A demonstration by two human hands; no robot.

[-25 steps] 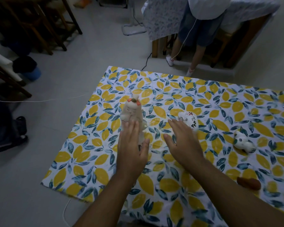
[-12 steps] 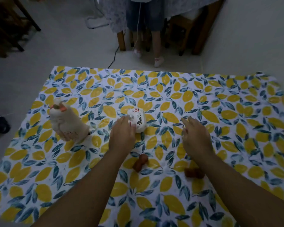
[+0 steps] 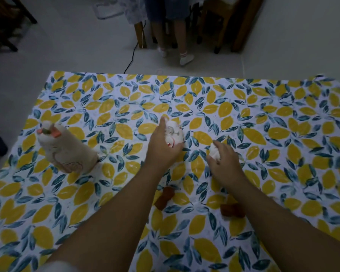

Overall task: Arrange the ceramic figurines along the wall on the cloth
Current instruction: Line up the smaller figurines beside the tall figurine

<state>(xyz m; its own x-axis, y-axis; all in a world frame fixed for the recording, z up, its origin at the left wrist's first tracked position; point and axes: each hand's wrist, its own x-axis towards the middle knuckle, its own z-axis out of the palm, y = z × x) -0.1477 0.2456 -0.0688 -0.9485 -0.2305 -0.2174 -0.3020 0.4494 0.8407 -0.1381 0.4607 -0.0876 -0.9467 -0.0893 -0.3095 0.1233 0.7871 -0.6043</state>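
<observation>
A cloth (image 3: 283, 122) printed with yellow leaves covers the floor in front of me. My left hand (image 3: 161, 148) is closed around a round white figurine with painted marks (image 3: 176, 132) near the cloth's middle. To its right, my right hand (image 3: 224, 161) grips a small white figurine (image 3: 214, 151), mostly hidden under the fingers. A tall beige figurine with an orange bow (image 3: 65, 149) stands alone at the left. Two small brown figurines lie on the cloth: one (image 3: 164, 197) below my left forearm, the other (image 3: 232, 211) partly under my right forearm.
A pale wall (image 3: 302, 36) rises beyond the cloth's far right edge. Another person's legs in white socks (image 3: 185, 58) stand by a wooden table (image 3: 241, 26) past the far edge. A black cable (image 3: 132, 59) runs on the floor. Dark chairs (image 3: 4, 26) stand at the top left.
My view has swung right, so the tall beige figurine now sits at the left. My left hand has closed on the round white figurine and my right hand on the small white one.
</observation>
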